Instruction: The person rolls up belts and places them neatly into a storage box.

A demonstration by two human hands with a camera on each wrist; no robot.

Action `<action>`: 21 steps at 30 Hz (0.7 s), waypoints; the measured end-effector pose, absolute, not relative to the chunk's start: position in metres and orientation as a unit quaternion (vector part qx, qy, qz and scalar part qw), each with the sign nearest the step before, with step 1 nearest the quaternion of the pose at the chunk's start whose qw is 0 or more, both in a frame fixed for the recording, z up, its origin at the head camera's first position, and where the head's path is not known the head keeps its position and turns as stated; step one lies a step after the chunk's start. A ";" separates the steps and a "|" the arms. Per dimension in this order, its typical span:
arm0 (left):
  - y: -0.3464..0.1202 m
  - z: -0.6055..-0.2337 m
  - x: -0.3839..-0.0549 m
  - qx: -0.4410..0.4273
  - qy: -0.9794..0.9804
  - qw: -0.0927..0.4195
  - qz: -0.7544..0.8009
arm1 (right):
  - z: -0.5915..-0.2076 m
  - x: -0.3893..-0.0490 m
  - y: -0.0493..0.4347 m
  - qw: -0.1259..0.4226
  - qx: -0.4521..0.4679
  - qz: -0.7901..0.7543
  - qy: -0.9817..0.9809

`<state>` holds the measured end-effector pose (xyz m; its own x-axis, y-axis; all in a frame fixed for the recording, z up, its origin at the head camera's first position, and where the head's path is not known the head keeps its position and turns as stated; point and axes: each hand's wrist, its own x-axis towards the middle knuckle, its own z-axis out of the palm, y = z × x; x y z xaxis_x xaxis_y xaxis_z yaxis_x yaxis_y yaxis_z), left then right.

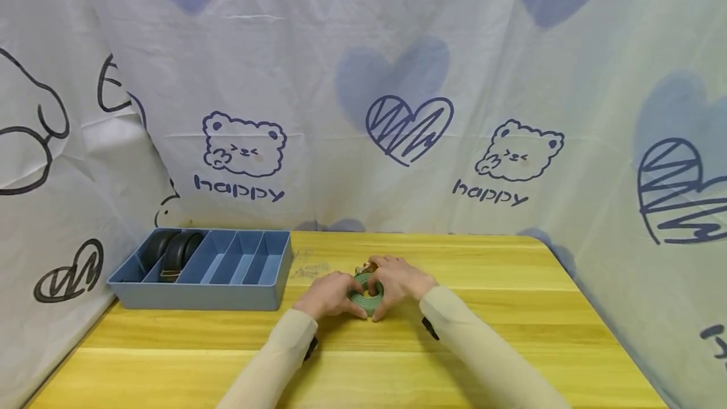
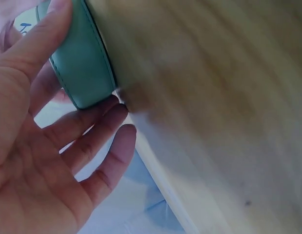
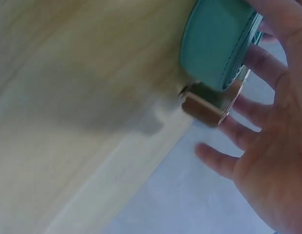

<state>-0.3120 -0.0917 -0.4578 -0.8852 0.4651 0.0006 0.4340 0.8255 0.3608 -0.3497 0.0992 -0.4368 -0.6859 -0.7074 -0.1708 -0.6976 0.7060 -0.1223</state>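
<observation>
A green belt (image 1: pixel 358 298), rolled into a coil, stands on its edge on the wooden table between my two hands. My left hand (image 1: pixel 332 295) grips the coil's left side, thumb at the near side and fingers at the far side. From the right, my right hand (image 1: pixel 400 281) holds the coil with its thumb in front and fingers behind. Stitching runs along the belt's edge (image 2: pixel 85 63) in the left wrist view. The shiny metal buckle (image 3: pixel 207 105) sticks out at the far side of the coil, beside the right fingers.
A blue divided tray (image 1: pixel 199 296) stands at the left on the wooden table (image 1: pixel 483 346). Rolled black belts (image 1: pixel 180 250) lie in its left compartments. A white printed cloth (image 1: pixel 324 163) hangs behind the table and along its sides.
</observation>
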 end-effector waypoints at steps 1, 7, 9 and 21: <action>-0.091 -0.457 -0.311 0.230 0.956 0.041 0.177 | -0.437 -0.349 0.100 0.101 -0.379 -0.032 0.919; -0.089 -0.456 -0.309 0.213 0.961 0.027 0.174 | -0.445 -0.346 0.106 0.077 -0.375 -0.085 0.920; -0.089 -0.457 -0.309 0.215 0.961 0.022 0.174 | -0.448 -0.345 0.107 0.066 -0.374 -0.087 0.921; -0.098 -0.458 -0.312 0.197 0.936 0.055 0.288 | -0.465 -0.346 0.109 0.019 -0.352 -0.131 0.926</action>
<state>-0.3120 -0.0979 -0.4576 -0.9159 0.4014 0.0098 0.3376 0.7565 0.5601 -0.3460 0.1087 -0.4654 -0.7508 -0.6580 0.0576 -0.6481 0.7170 -0.2566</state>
